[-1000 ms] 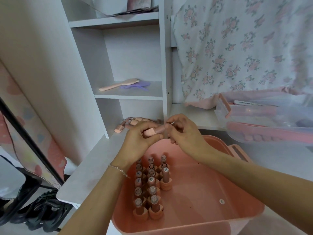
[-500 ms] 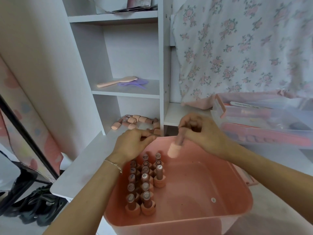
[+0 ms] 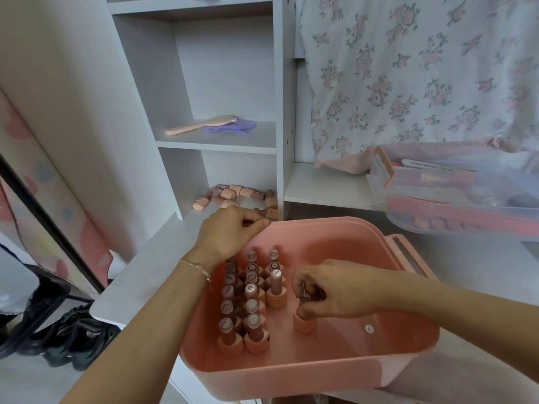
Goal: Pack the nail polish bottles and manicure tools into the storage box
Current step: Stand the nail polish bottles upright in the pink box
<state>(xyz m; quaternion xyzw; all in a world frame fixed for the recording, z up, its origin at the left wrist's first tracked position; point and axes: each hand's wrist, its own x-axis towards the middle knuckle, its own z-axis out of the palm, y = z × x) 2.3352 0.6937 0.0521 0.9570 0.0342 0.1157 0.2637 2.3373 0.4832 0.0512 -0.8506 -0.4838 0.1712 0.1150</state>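
1. The right hand (image 3: 332,290) is down inside the pink storage box (image 3: 320,371), fingers curled round the cap of a nail polish bottle (image 3: 304,323) whose round base stands upright on the box floor.
2. The left hand (image 3: 230,231) rests at the far left rim of the box with its fingers curled under. Something small and dark seems to be pinched between thumb and forefinger, but what it is cannot be made out.
3. A thin bracelet (image 3: 198,268) sits on the left wrist.
4. Upright bottles (image 3: 245,301) fill the left part of the box in close rows, caps up. The held bottle stands apart from them, to their right.
5. More loose bottles (image 3: 233,196) lie on their sides in the lowest shelf compartment, just beyond the left hand.
6. One shelf up lie a pink hairbrush (image 3: 201,125) and a purple comb (image 3: 233,130), touching each other.
7. To the right, a clear plastic case (image 3: 460,199) with a pink latch sits on the desk, with a nail file (image 3: 428,166) lying in its top.
8. Floral cloth (image 3: 423,74) hangs behind the case.
9. Dark shoes (image 3: 70,330) sit on the floor at the lower left.
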